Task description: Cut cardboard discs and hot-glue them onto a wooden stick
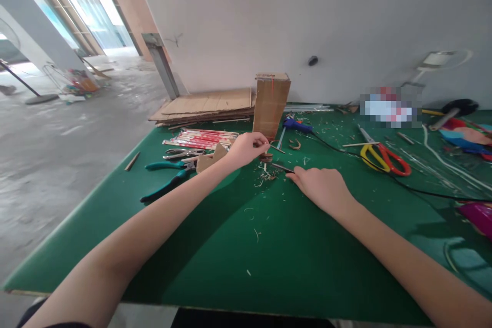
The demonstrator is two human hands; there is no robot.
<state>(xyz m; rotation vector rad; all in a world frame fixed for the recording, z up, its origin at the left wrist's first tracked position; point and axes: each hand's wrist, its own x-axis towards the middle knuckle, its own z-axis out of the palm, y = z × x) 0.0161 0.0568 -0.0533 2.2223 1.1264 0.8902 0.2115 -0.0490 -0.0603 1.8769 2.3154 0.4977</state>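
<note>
My left hand (248, 148) is closed in a pinch above the work surface; what its fingertips hold is too small to make out. Just below them is a small brown piece (266, 158) with a pale thin stick under it. A thin dark stick (277, 148) lies close to those fingertips. To the right, my right hand (323, 187) is wrapped round a slim knife (282, 167), its narrow blade pointing left at the brown piece; the handle is hidden in the fist. Pale shavings (265, 179) are scattered beneath.
Teal-handled pliers (165, 184), wrapped chopsticks (200, 138) and stacked cardboard (207, 102) are on the left of the green table (230, 256). An upright cardboard block (271, 105) stands behind my hands. Right of it are a blue glue gun (298, 125), its black cord, and scissors (384, 156).
</note>
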